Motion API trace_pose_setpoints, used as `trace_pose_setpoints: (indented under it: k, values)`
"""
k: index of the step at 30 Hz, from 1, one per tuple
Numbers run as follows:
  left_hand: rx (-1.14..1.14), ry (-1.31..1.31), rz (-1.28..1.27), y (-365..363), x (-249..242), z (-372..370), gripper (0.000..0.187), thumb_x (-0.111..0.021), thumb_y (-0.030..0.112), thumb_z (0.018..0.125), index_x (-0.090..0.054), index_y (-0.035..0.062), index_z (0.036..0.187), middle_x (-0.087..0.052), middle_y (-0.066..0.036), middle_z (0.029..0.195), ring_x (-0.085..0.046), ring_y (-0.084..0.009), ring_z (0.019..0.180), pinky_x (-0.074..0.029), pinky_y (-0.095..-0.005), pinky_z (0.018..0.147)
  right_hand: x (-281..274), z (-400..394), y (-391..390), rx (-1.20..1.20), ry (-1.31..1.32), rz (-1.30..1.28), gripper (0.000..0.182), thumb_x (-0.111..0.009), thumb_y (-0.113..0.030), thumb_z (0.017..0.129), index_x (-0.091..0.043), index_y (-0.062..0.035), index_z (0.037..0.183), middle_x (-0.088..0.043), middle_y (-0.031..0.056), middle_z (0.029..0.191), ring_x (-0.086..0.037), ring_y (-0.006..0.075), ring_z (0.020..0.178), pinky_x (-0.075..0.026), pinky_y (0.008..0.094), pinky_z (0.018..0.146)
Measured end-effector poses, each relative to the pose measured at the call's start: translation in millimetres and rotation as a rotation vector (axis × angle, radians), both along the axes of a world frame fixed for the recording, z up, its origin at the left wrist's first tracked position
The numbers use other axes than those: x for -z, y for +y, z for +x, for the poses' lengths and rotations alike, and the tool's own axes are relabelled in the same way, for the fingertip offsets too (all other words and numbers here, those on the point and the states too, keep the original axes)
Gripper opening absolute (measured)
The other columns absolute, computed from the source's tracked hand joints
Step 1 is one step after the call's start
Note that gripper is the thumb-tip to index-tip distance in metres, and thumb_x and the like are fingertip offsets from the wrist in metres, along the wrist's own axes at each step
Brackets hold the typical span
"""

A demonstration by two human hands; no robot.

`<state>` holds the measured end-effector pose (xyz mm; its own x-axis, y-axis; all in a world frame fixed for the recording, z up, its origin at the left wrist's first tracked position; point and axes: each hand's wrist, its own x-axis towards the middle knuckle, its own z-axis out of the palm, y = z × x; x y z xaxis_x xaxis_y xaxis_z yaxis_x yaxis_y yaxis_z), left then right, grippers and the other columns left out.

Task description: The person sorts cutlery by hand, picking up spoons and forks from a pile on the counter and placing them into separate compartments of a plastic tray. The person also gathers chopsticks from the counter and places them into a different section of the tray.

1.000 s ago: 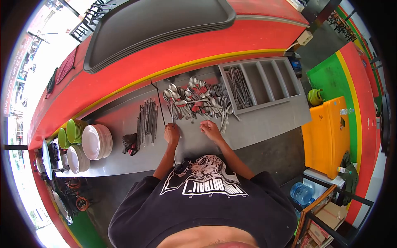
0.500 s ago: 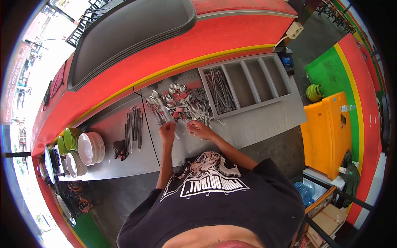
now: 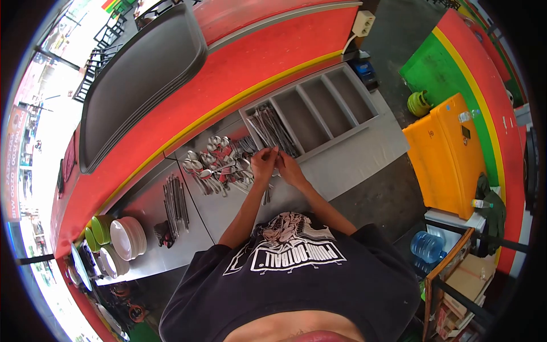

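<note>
The tangled spoons and forks (image 3: 219, 168), left of both hands, looked light, stiff and slippery, best pinched by their handles; their count was unclear; the left hand (image 3: 264, 164) and right hand (image 3: 289, 170) were partly closed, contents untellable; farther right sat one tray (image 3: 338, 137), four compartments.

Bright daylight glares in from the left; fisheye distortion bends dark edges.

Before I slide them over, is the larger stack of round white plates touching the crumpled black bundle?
Apart. The head view shows a strip of metal counter between stack and bundle.
</note>
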<state>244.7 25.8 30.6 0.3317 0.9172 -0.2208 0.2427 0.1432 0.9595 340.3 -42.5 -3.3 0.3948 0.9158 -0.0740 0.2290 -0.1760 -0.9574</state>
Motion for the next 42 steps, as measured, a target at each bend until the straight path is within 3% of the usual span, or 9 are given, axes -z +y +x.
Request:
trace_pose_setpoints:
  k: [11, 14, 21, 27, 31, 34, 37, 40, 42]
  values:
    - [0.075, 0.028, 0.163, -7.1, 21.3, 10.5, 0.046, -0.07, 0.035, 0.09, -0.066, -0.004, 0.113, -0.071, -0.01, 0.087, -0.067, -0.015, 0.08, -0.053, -0.0291, 0.073, -8.2, 7.6, -5.9, 0.228, -0.332, 0.206, 0.048, -0.066, -0.001, 0.079, -0.053, -0.0023, 0.125, -0.054, 0.0222, 0.124, -0.051, 0.0415, 0.119, -0.043, 0.0441, 0.099]
    - [0.148, -0.003, 0.15, -9.1, 29.1, -13.5, 0.041, -0.065, 0.033, 0.094, -0.066, -0.0047, 0.112, -0.071, -0.01, 0.088, -0.067, -0.0141, 0.079, -0.053, -0.0271, 0.072, -23.9, -0.9, -10.7, 0.257, -0.342, 0.185, 0.046, -0.067, -0.002, 0.079, -0.054, -0.0025, 0.123, -0.053, 0.0212, 0.125, -0.05, 0.0402, 0.118, -0.042, 0.0443, 0.099]
    - [-0.109, -0.107, -0.086, -22.5, 14.1, -79.8, 0.044, -0.053, 0.041, 0.1, -0.069, -0.0004, 0.102, -0.071, -0.005, 0.086, -0.067, -0.0115, 0.077, -0.05, -0.0248, 0.067, -30.4, -28.4, -10.5, 0.229, -0.266, 0.247, 0.028, -0.065, -0.005, 0.082, -0.059, -0.004, 0.109, -0.059, 0.016, 0.11, -0.055, 0.0352, 0.106, -0.043, 0.044, 0.093]
    - [-0.326, -0.111, -0.109, -25.2, 14.5, -171.6, 0.04, -0.057, 0.037, 0.099, -0.069, -0.0013, 0.1, -0.07, -0.006, 0.084, -0.066, -0.0128, 0.075, -0.052, -0.0283, 0.07, -21.8, -95.3, 4.1, 0.12, -0.088, 0.197, 0.018, -0.064, -0.007, 0.089, -0.063, -0.0047, 0.107, -0.066, 0.0066, 0.1, -0.063, 0.016, 0.089, -0.05, 0.0308, 0.076]
    - [-0.425, -0.065, -0.019, -26.2, 34.3, -249.1, 0.036, -0.06, 0.036, 0.097, -0.07, 0.0006, 0.1, -0.071, -0.007, 0.083, -0.067, -0.0141, 0.074, -0.052, -0.0302, 0.066, -12.5, -157.1, 15.1, -0.048, 0.092, 0.084, 0.017, -0.064, -0.009, 0.089, -0.063, -0.0044, 0.105, -0.067, 0.0073, 0.095, -0.067, 0.0173, 0.086, -0.053, 0.0298, 0.07]
    - [-0.438, 0.178, 0.069, -26.6, 48.1, -314.0, 0.035, -0.063, 0.037, 0.094, -0.069, 0.0017, 0.096, -0.07, -0.009, 0.086, -0.069, -0.016, 0.071, -0.05, -0.0253, 0.061, -16.0, -209.3, 26.7, -0.176, 0.109, 0.039, 0.016, -0.064, -0.01, 0.089, -0.064, -0.0045, 0.105, -0.068, 0.0066, 0.091, -0.068, 0.0159, 0.082, -0.053, 0.0293, 0.069]
    - [-0.403, 0.469, 0.315, -27.5, 67.9, -373.1, 0.029, -0.066, 0.032, 0.091, -0.066, 0.0059, 0.104, -0.068, -0.011, 0.094, -0.069, -0.0226, 0.082, -0.051, -0.0334, 0.068, -9.8, -263.6, 34.4, -0.271, 0.121, 0.011, 0.017, -0.065, -0.011, 0.089, -0.065, -0.0036, 0.105, -0.068, 0.0062, 0.089, -0.066, 0.0144, 0.08, -0.053, 0.0288, 0.07]
    - [-0.353, 0.894, 0.32, -35.2, 56.7, -402.9, 0.035, -0.067, 0.027, 0.087, -0.06, 0.0088, 0.115, -0.061, -0.012, 0.106, -0.06, -0.0315, 0.101, -0.046, -0.0462, 0.081, 0.2, -316.1, 30.6, -0.388, 0.145, -0.049, 0.02, -0.066, -0.013, 0.09, -0.065, -0.0019, 0.106, -0.068, 0.0056, 0.091, -0.064, 0.0118, 0.081, -0.052, 0.0274, 0.073]
    - [-0.299, 0.928, 0.316, -31.8, 57.8, -418.3, 0.045, -0.068, 0.029, 0.084, -0.054, 0.0118, 0.123, -0.057, -0.011, 0.115, -0.054, -0.0314, 0.109, -0.041, -0.0479, 0.085, 4.0, -346.3, 24.3, -0.451, 0.164, -0.043, 0.021, -0.066, -0.013, 0.09, -0.065, -0.001, 0.107, -0.068, 0.006, 0.091, -0.064, 0.0123, 0.081, -0.052, 0.0278, 0.074]
